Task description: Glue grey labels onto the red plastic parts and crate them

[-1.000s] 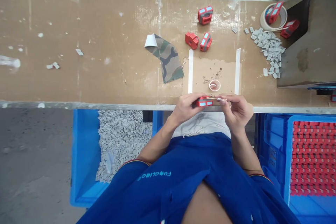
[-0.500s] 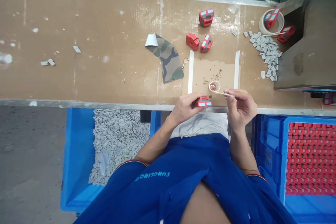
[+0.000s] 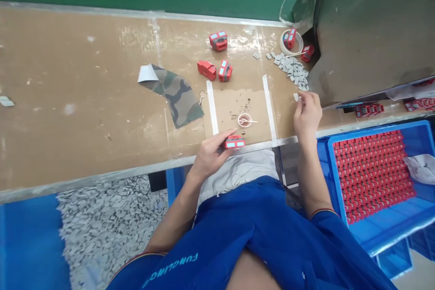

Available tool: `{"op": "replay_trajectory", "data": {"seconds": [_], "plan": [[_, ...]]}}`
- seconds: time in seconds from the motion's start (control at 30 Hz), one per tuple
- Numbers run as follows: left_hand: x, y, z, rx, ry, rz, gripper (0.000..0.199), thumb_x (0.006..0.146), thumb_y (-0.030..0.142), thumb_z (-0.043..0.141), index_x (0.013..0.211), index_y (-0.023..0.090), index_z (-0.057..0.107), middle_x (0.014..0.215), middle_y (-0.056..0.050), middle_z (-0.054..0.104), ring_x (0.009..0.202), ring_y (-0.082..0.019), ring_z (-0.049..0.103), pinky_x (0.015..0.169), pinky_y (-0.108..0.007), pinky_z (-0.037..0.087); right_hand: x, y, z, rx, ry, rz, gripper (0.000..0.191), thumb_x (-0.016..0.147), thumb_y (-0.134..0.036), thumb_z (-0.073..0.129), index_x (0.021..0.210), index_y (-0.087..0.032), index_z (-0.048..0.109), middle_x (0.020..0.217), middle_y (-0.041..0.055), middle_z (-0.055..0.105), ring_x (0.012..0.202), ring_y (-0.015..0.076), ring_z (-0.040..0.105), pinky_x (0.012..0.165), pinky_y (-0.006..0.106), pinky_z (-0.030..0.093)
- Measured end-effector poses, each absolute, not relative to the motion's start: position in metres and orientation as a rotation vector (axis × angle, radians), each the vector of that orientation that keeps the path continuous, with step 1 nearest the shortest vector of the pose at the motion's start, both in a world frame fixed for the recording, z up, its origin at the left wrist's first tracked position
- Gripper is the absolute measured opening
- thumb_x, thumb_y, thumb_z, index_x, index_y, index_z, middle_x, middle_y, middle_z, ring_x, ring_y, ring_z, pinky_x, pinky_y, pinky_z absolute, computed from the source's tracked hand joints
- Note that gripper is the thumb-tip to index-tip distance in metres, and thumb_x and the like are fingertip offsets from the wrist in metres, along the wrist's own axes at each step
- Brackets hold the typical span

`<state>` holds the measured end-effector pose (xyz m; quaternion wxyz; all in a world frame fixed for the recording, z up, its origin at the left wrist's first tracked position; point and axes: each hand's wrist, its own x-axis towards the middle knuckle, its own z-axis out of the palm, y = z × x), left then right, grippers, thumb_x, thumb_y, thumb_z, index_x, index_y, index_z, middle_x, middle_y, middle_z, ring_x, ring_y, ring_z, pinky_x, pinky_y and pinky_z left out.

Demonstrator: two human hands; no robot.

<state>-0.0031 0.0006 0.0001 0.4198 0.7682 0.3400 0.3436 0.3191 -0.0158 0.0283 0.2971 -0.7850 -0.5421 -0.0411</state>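
My left hand is shut on a red block with pale blue rectangular patches, holding it over the table's front edge. My right hand is to the right of a taped cardboard sheet, with a small grey piece pinched at its fingertips. Just above that hand lies a heap of similar grey pieces. On the cardboard stands a small round cup with a thin white stick in it. Neither hand touches the cup.
Several red blocks lie at the back, beside camouflage fabric and a tape roll. A blue crate of red blocks is at lower right; a blue bin of grey pieces is at lower left. A dark panel stands at upper right.
The white stick has left my right hand and now rests in the cup. My right hand has moved right to the grey pieces. My left hand keeps the red block, and the view has turned.
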Motion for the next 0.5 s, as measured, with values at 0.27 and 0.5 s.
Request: {"op": "replay_trajectory", "data": {"seconds": [0.27, 0.5], "plan": [[-0.003, 0.0, 0.001, 1.902, 0.822, 0.895, 0.043, 0.094, 0.035, 0.073, 0.133, 0.017, 0.07, 0.113, -0.012, 0.082, 0.093, -0.021, 0.08, 0.083, -0.031, 0.064, 0.338, -0.011, 0.028, -2.369, -1.557, -0.049, 0.036, 0.096, -0.018, 0.042, 0.108, -0.016, 0.076, 0.105, 0.0179, 0.068, 0.096, 0.0313, 0.061, 0.091, 0.049, 0.051], [-0.003, 0.002, 0.001, 1.889, 0.761, 0.896, 0.045, 0.094, 0.033, 0.074, 0.136, 0.019, 0.069, 0.116, -0.013, 0.082, 0.098, -0.022, 0.08, 0.087, -0.033, 0.065, 0.343, -0.014, 0.043, -2.384, -1.679, 0.107, 0.022, 0.092, -0.022, 0.057, 0.097, -0.017, 0.078, 0.099, 0.0144, 0.07, 0.091, 0.0292, 0.064, 0.081, 0.041, 0.05]]}}
